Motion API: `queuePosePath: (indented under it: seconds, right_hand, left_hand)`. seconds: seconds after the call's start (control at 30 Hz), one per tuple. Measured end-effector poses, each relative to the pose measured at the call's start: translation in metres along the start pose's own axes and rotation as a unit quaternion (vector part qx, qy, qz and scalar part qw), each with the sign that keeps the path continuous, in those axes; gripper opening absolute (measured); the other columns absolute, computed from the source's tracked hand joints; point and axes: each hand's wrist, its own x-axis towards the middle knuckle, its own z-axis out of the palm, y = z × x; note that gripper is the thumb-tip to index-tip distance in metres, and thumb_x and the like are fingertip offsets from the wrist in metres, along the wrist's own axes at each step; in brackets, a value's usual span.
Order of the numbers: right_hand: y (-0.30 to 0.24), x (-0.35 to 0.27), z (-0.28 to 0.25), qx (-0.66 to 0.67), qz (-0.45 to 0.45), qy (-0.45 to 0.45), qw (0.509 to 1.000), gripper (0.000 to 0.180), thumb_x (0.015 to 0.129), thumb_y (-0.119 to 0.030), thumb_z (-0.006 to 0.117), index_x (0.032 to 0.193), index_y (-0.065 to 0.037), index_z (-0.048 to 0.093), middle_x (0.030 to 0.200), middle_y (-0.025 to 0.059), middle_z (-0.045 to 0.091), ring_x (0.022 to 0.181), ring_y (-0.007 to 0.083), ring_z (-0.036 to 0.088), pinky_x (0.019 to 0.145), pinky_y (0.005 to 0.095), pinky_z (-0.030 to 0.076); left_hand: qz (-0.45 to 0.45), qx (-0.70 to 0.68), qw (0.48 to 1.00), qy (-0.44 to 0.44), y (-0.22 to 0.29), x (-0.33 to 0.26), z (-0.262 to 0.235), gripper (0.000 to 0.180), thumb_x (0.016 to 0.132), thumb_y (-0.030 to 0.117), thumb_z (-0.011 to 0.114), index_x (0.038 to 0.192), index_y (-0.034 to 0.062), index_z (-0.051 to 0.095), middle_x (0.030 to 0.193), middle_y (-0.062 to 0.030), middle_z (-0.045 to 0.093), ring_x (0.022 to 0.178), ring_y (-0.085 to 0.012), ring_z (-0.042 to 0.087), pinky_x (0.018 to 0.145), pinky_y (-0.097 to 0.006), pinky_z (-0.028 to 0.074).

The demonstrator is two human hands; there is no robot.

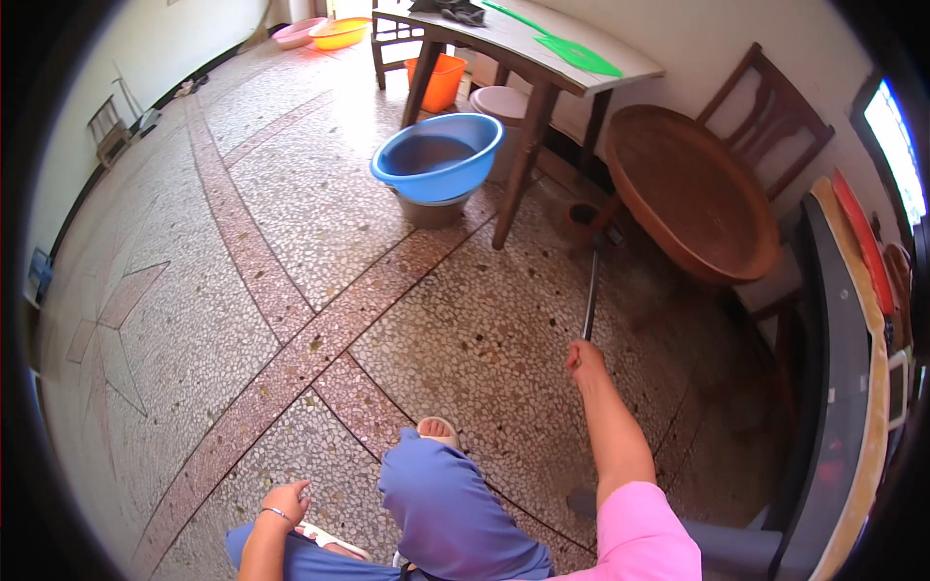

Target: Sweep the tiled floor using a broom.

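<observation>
My right hand [586, 359] is closed around the grip of a long, thin, dark handle [592, 295]. The handle runs away from me toward the shadow below a large brown round tray-like piece [693, 194]; the tool's far end is too dark to make out. Near that end is a small reddish-brown round thing [581, 214]. My left hand [287, 501], with a bracelet on the wrist, hangs low beside my left leg. It holds nothing, its fingers loosely bent and one stretched out.
A blue basin [438, 157] sits on a grey bucket [433, 210] by a wooden table [531, 44]. A green fly swatter [578, 55] lies on top. An orange bucket [441, 82] stands behind. A wooden chair [765, 121] and a black treadmill-like frame [823, 387] are at right.
</observation>
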Motion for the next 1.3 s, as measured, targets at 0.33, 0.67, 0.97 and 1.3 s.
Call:
queuePosePath:
  seconds: [0.33,0.67,0.97,1.3]
  right_hand:
    - [0.006,-0.028,-0.013,0.108,0.007,0.105,0.989,0.007,0.078,-0.002,0.052,0.075,-0.002,0.046,0.05,0.0018,0.039,0.038,0.0103,0.035,0.035,0.0228,0.031]
    - [0.02,-0.062,0.013,0.124,0.061,0.105,0.985,0.01,0.087,-0.009,0.043,0.094,-0.003,0.039,0.058,0.0082,0.04,0.04,0.0153,0.038,0.039,0.0308,0.036]
    - [0.052,-0.109,-0.028,-0.037,0.082,0.012,0.996,0.017,0.075,-0.002,0.04,0.058,-0.003,0.041,0.045,0.0103,0.038,0.036,0.0204,0.04,0.029,0.0306,0.033]
    - [0.132,-0.237,-0.056,0.054,0.184,-0.074,0.979,0.02,0.08,-0.005,0.047,0.062,-0.006,0.039,0.052,0.0009,0.038,0.039,0.0109,0.037,0.032,0.0231,0.035]
  left_hand:
    - [-0.022,-0.014,1.0,0.005,0.0,-0.016,0.001,0.037,0.077,0.026,0.057,0.113,0.0164,0.055,0.096,-0.0149,0.061,0.09,-0.0318,0.057,0.079,-0.04,0.045]
    - [0.008,-0.033,0.997,0.064,-0.005,-0.04,0.005,0.037,0.076,0.023,0.06,0.112,0.0144,0.056,0.08,-0.0146,0.063,0.076,-0.0305,0.06,0.072,-0.038,0.047]
    - [0.022,-0.005,0.999,0.03,-0.003,-0.036,0.005,0.04,0.077,0.026,0.058,0.115,0.0144,0.053,0.095,-0.0165,0.061,0.092,-0.0331,0.057,0.08,-0.04,0.045]
    - [0.05,-0.033,0.996,0.071,-0.01,-0.052,0.008,0.039,0.078,0.027,0.058,0.114,0.0147,0.054,0.096,-0.0162,0.061,0.091,-0.0329,0.057,0.081,-0.039,0.045]
